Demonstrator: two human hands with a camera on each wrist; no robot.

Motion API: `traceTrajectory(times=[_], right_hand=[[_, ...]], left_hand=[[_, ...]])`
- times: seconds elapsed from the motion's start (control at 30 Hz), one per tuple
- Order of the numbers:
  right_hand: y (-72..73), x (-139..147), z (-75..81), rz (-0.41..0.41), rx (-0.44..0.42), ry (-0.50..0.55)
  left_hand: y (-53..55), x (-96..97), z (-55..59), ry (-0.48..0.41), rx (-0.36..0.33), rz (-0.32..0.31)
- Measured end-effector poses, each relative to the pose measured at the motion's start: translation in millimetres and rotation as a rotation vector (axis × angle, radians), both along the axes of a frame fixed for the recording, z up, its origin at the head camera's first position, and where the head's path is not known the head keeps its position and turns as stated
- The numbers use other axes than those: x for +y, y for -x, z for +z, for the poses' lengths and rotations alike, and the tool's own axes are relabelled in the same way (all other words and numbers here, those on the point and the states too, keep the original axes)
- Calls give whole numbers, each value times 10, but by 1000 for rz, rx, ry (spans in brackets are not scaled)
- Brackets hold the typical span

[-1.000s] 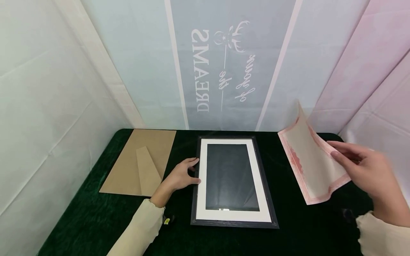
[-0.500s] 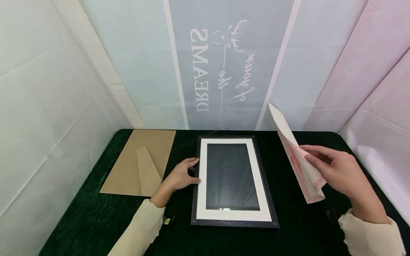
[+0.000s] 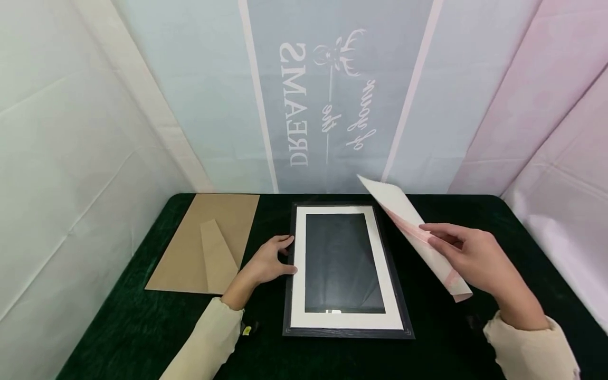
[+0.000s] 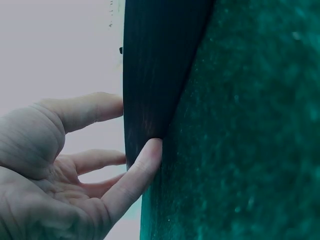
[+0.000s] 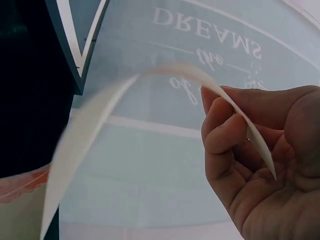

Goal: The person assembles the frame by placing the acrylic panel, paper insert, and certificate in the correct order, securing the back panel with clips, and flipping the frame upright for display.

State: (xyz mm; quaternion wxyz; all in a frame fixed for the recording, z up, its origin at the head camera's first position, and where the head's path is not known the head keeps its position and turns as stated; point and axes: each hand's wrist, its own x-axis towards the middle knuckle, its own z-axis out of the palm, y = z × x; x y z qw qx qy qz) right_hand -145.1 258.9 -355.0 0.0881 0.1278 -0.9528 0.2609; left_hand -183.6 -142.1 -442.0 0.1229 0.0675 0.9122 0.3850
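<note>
A black picture frame (image 3: 349, 333) with a white mat lies on the dark green cloth in the middle of the head view. My left hand (image 3: 268, 259) rests at its left edge, thumb and forefinger spread along the rim. The left wrist view shows the fingertips (image 4: 154, 147) against the dark side of the frame (image 4: 155, 65). To the right of the frame, my right hand (image 3: 475, 258) pinches a curved sheet of pink-bordered paper (image 3: 396, 203) between thumb and fingers. The sheet is raised and tilted, its far corner overlapping the frame's top right in the head view.
A brown backing board (image 3: 182, 253) with its easel stand (image 3: 218, 248) lies left of the frame. Behind the table hangs a pale blue curtain (image 3: 218, 95) with printed lettering. White cloth (image 3: 62, 132) hangs at the left, pinkish cloth (image 3: 556, 132) at the right.
My right hand has carried the paper leftward toward the frame, and the sheet has turned so more of its plain side shows. The left hand stays at the frame's edge.
</note>
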Motion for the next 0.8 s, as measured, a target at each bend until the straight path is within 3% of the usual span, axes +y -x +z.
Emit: traceTrajectory(times=[0.17, 0.8], right_hand=[[-6, -102, -42, 31, -49, -11], [20, -185, -114, 58, -78, 1]], left_hand=[[-11, -3, -19, 1, 10, 3], [-12, 7, -35, 8, 22, 6]])
